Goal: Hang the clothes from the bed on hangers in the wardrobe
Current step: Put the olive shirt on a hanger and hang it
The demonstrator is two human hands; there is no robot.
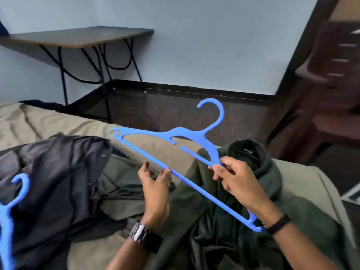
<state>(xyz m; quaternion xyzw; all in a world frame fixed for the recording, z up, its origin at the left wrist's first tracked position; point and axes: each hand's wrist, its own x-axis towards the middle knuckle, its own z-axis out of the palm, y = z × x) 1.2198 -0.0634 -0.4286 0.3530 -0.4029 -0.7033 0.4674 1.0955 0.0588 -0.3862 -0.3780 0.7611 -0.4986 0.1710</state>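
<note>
A blue hanger [175, 152] is held tilted over a green hoodie [243, 182] on the bed [303, 184]. It is pinched near the neck by the right hand [231, 176]; the left hand [155, 184] is open, fingertips just touching the bar. The hoodie's collar is best spread first, then 1 hanger arm slid in.

My left hand [155, 184] is raised palm-up, fingers loosely spread and relaxed. My right hand [231, 178], just to its right, has its fingers curled in a pinch grip. Both forearms extend forward, wrists banded.
</note>
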